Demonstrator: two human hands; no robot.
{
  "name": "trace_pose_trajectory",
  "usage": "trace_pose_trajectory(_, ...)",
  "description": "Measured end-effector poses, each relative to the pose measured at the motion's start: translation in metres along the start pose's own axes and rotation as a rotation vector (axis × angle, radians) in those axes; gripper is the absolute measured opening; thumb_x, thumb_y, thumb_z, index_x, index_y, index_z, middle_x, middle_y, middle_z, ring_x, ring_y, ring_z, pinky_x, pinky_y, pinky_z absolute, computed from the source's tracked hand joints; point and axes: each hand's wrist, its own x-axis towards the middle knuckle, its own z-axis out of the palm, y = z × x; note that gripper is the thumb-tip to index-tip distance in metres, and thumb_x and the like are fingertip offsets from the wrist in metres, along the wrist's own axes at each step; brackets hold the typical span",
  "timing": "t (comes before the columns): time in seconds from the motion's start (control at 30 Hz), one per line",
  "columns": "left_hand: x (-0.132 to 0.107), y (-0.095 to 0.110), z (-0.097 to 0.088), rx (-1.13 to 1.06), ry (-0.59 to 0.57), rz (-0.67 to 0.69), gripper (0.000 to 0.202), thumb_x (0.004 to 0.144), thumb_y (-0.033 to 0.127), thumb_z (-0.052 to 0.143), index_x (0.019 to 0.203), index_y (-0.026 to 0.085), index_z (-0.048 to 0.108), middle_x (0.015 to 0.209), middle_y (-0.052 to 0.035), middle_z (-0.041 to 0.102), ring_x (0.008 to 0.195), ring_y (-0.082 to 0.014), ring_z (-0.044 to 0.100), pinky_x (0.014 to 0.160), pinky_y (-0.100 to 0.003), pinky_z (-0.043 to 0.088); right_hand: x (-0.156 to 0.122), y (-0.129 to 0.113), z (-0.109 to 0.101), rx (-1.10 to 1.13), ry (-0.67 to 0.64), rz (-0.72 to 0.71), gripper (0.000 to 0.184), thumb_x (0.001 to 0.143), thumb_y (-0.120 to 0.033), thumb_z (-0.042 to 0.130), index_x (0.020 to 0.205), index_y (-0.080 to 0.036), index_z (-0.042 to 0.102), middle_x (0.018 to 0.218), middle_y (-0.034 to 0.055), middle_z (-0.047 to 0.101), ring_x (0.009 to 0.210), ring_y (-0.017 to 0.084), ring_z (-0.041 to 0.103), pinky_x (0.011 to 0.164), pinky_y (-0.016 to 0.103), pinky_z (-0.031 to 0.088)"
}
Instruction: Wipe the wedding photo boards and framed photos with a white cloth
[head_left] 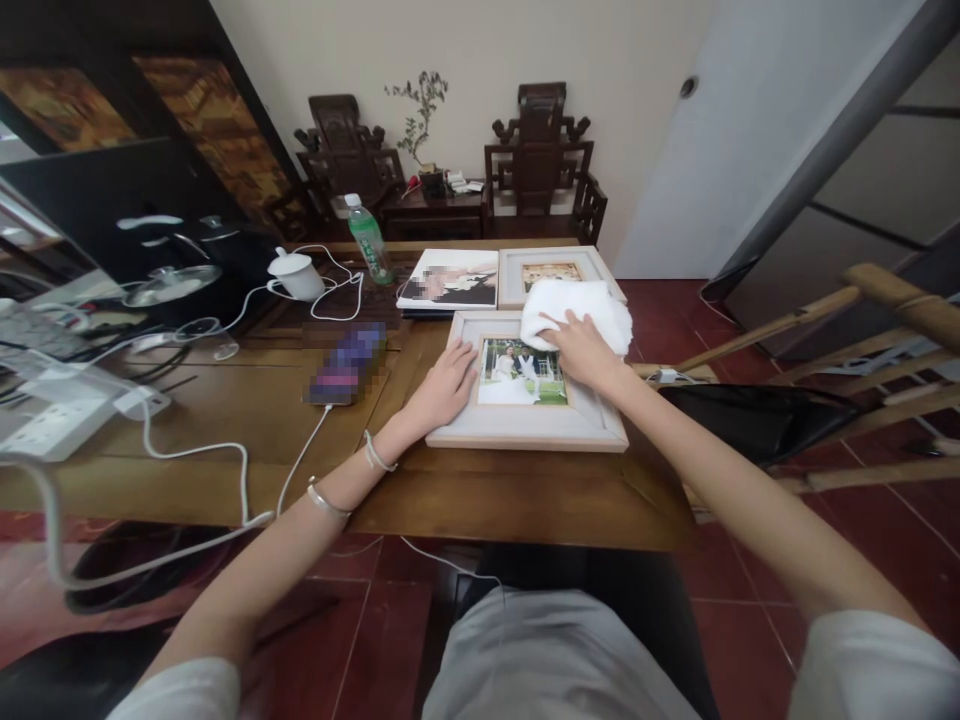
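Observation:
A pale wooden picture frame [525,425] with a photo of two people lies flat on the brown wooden table [480,495]. My left hand [442,388] rests flat on the frame's left edge, fingers stretched out. My right hand [581,345] presses down on a white folded cloth [581,305] at the frame's top right corner, fingers spread over the cloth.
A second pale frame [555,272] and a photo print [450,280] lie behind. A phone [346,365] on a white cable, a white cup [296,275], a green-labelled bottle [369,240] and a power strip [52,425] sit to the left. Wooden poles [787,325] stand right.

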Motion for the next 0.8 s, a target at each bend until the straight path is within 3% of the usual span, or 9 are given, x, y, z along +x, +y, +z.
trace_pose_trajectory(0.13,0.001,0.001,0.001,-0.006,0.001,-0.010,0.046,0.097,0.034,0.032,0.133,0.010,0.050,0.147,-0.0165,0.043,0.144,-0.0275,0.027,0.114,-0.052,0.030,-0.037,-0.027,-0.012,0.007,-0.084,-0.057,0.059,0.074,0.003,0.041,0.127,-0.016,0.060,0.150,0.0080,0.042,0.123,0.037,0.044,0.098,0.057,0.034)
trace_pose_trajectory(0.33,0.000,0.002,0.000,-0.001,-0.003,-0.009,0.046,0.097,0.033,0.033,0.133,0.010,0.049,0.146,-0.0168,0.044,0.143,-0.0277,0.027,0.114,-0.052,0.030,-0.107,-0.072,-0.058,0.137,-0.211,-0.203,0.061,0.074,0.002,0.042,0.127,-0.020,0.060,0.147,0.0069,0.046,0.125,0.036,0.047,0.097,0.050,0.041)
trace_pose_trajectory(0.43,0.000,0.002,-0.001,0.002,-0.010,-0.009,0.046,0.097,0.033,0.032,0.134,0.010,0.049,0.147,-0.0167,0.043,0.144,-0.0276,0.026,0.114,-0.052,0.030,-0.121,-0.084,-0.068,0.213,-0.227,-0.285,0.062,0.072,0.002,0.044,0.126,-0.021,0.060,0.148,0.0067,0.045,0.129,0.036,0.044,0.099,0.050,0.041)
trace_pose_trajectory(0.57,0.000,0.001,-0.001,-0.001,-0.014,-0.005,0.047,0.097,0.034,0.032,0.134,0.009,0.048,0.147,-0.0175,0.043,0.144,-0.0283,0.026,0.114,-0.053,0.030,-0.103,-0.076,-0.051,0.290,-0.141,-0.273,0.071,0.072,0.006,0.038,0.137,-0.021,0.050,0.152,0.0092,0.039,0.135,0.035,0.038,0.103,0.051,0.039)
trace_pose_trajectory(0.7,0.000,0.000,-0.001,-0.006,-0.008,0.003,0.047,0.097,0.036,0.033,0.133,0.010,0.049,0.146,-0.0169,0.044,0.144,-0.0282,0.026,0.114,-0.053,0.030,-0.057,-0.039,-0.032,0.346,-0.120,-0.121,0.079,0.073,0.007,0.034,0.146,-0.024,0.037,0.139,0.0133,0.052,0.118,0.030,0.056,0.092,0.044,0.048)
trace_pose_trajectory(0.8,0.001,-0.001,-0.001,-0.007,-0.009,0.016,0.047,0.097,0.036,0.034,0.132,0.009,0.050,0.145,-0.0175,0.045,0.144,-0.0281,0.027,0.116,-0.050,0.028,-0.021,-0.009,-0.027,0.278,0.035,-0.049,0.086,0.070,0.010,0.032,0.149,-0.025,0.031,0.149,0.0106,0.042,0.130,0.033,0.044,0.097,0.050,0.045)
